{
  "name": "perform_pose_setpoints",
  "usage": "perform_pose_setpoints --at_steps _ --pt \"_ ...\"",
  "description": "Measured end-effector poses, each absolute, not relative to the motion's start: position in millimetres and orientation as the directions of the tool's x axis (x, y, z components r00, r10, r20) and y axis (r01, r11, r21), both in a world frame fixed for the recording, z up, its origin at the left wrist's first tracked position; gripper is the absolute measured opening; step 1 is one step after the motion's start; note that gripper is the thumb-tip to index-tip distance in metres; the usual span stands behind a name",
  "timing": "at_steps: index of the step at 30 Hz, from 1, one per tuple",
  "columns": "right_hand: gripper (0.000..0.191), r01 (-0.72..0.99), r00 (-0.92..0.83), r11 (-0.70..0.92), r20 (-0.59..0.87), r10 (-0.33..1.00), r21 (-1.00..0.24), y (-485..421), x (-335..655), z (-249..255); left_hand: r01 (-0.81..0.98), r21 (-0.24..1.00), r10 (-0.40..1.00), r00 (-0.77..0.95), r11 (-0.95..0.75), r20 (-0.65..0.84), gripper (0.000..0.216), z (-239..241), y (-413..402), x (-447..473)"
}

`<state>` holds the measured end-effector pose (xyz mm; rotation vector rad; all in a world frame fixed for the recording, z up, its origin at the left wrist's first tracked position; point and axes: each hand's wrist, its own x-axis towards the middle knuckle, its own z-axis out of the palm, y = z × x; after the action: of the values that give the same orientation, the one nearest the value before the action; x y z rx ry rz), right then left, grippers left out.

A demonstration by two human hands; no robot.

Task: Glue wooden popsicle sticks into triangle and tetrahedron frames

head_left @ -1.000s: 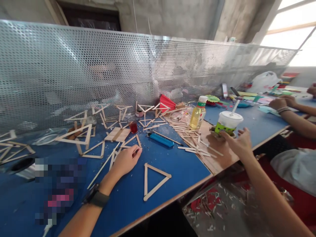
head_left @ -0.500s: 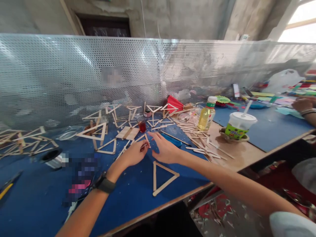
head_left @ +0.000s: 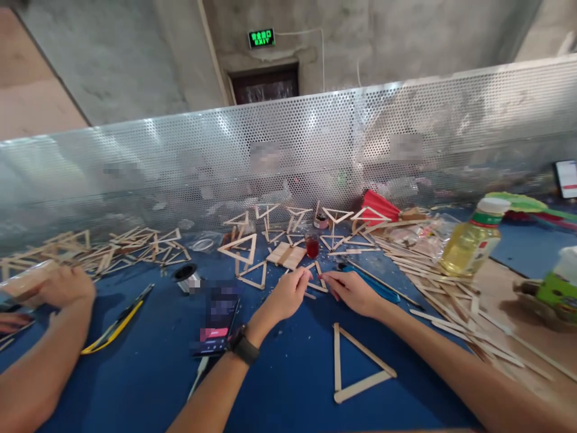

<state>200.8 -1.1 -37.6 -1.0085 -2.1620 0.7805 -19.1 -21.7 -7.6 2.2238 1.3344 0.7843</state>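
Observation:
My left hand [head_left: 291, 293], with a dark watch on the wrist, is closed in a pinch over the blue table. What its fingertips hold is too small to make out. Just to its right, my right hand [head_left: 354, 293] points its fingers toward the left fingertips, index and thumb apart. A wooden stick triangle [head_left: 321, 287] lies partly hidden behind both hands. Closer to me, a larger triangle of craft sticks [head_left: 364, 385] rests flat on the table. Beyond my hands stand a small cup of red liquid [head_left: 312, 248] and a square panel of sticks [head_left: 286, 255].
Stick frames [head_left: 241, 248] line the perforated metal screen [head_left: 189, 162]. Loose sticks [head_left: 446, 294] and a yellow drink bottle [head_left: 473, 237] are right. Left lie a phone [head_left: 219, 322], a wire spool [head_left: 186, 279] and yellow-handled pliers [head_left: 118, 325], near another person's hand [head_left: 67, 287].
The view has swung left, bringing another person's arm into sight. My right hand's spread fingers have drawn in and now point at my left fingertips. The larger triangle stays on the table.

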Motion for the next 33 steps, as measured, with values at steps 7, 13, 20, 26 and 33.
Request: perform_pose_setpoints --at_steps 7,13,20,26,33 --pt "0.026 0.580 -0.570 0.619 0.279 0.773 -0.530 -7 192 -39 0.581 0.603 0.836 0.407 -0.547 0.368 0.039 -9 -37 -9" --pt "0.017 0.530 -0.601 0.658 0.310 0.736 -0.534 -6 188 -42 0.649 0.546 0.848 0.393 -0.530 0.355 0.038 -18 -36 -5" --pt "0.020 0.480 -0.583 0.660 0.352 0.732 -0.578 1 192 -42 0.736 0.454 0.858 0.357 -0.501 0.369 0.033 -22 -37 0" --pt "0.024 0.512 -0.507 0.599 0.345 0.789 -0.616 5 204 -32 0.751 0.437 0.862 0.362 -0.496 0.355 0.031 -25 -33 -4" --pt "0.025 0.514 -0.486 0.581 0.344 0.803 -0.631 5 212 -30 0.680 0.509 0.847 0.373 -0.527 0.379 0.032 -26 -29 -7"
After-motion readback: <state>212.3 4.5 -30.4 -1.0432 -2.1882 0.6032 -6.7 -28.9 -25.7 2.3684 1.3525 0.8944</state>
